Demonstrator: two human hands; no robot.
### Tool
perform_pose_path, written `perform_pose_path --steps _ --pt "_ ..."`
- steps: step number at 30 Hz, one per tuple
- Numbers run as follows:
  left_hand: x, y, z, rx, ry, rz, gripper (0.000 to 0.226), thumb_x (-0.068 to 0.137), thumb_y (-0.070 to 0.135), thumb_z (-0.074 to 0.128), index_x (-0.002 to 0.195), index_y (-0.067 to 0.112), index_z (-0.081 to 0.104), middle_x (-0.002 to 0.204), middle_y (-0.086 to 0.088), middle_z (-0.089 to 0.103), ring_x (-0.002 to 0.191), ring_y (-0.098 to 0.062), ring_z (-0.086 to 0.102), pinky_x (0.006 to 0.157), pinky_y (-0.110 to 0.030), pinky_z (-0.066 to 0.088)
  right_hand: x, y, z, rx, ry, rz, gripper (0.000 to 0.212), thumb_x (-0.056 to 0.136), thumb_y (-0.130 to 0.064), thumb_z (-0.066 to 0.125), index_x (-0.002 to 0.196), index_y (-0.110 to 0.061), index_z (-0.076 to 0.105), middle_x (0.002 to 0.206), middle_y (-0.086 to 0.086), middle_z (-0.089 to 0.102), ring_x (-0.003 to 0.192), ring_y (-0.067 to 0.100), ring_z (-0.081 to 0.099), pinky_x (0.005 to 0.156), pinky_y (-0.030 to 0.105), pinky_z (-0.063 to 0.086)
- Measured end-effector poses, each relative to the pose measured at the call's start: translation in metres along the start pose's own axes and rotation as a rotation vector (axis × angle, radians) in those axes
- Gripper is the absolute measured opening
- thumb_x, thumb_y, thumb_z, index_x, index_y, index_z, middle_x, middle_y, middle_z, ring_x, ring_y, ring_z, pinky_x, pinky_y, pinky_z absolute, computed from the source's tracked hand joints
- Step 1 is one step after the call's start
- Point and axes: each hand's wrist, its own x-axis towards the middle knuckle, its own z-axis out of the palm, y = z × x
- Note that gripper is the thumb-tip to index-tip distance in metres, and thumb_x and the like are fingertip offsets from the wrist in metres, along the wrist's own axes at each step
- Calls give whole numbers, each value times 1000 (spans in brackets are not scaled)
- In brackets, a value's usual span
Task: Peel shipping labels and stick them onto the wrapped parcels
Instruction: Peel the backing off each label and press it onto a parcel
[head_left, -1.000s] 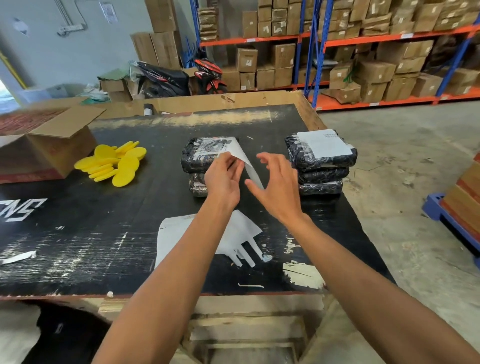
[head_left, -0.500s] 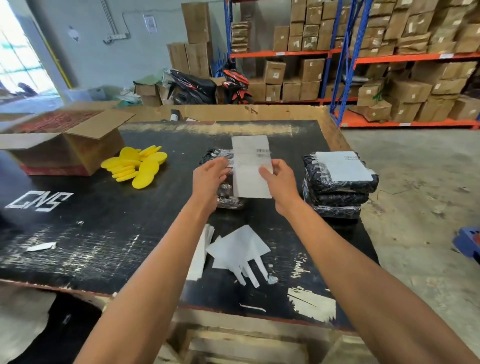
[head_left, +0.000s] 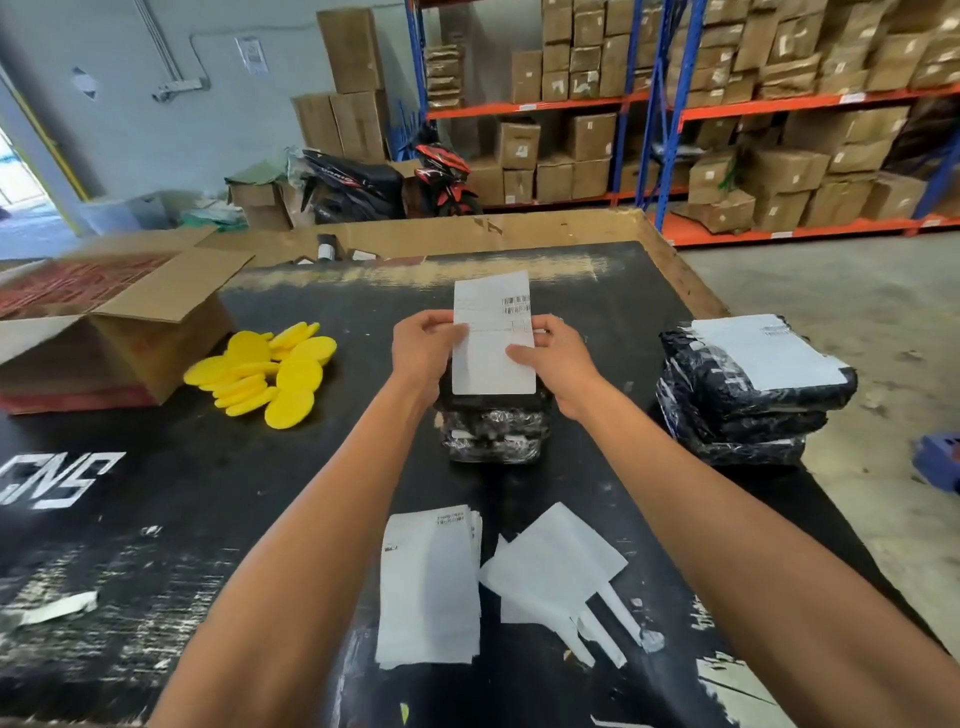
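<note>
Both hands up over table (head_left: 156, 519) center, pinching one label (head_left: 493, 338) between them. Left hand (head_left: 423, 348) grips label's left edge, thumb on the face, fingers curled behind. Right hand (head_left: 558, 358) grips right edge, thumb across the face, fingers curled behind. Label held upright-ish, barcode at its top right, lower half blank. Label sits just above and in front of the unlabeled parcel stack (head_left: 493, 431), black wrap, right below the hands; cannot tell if label's bottom edge touches the top parcel.

At 3 o'clock from the hands: second parcel stack (head_left: 748, 405), top one already carrying a white label (head_left: 763, 353). At 6 o'clock, near table edge: label sheets (head_left: 428, 587) lying flat, and just beside them at their right, peeled backing paper (head_left: 556, 571), crumpled, with strips sticking out. At 9 o'clock: pile of yellow discs (head_left: 270, 369), and further left an open carton (head_left: 114, 332) with red contents. White lettering painted on table at 8 o'clock. Background at 12–2 o'clock: shelving (head_left: 660, 104) full of boxes, motorbike (head_left: 395, 182) parked by the wall.
</note>
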Motion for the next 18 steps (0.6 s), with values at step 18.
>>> perform_pose_path --steps 18 --pt "31 -26 12 76 -58 37 26 86 -4 69 105 13 65 96 -2 74 87 -18 72 65 -28 57 18 20 8 -276 112 -78 44 83 -2 77 117 -19 55 114 -1 68 104 16 66 93 39 57"
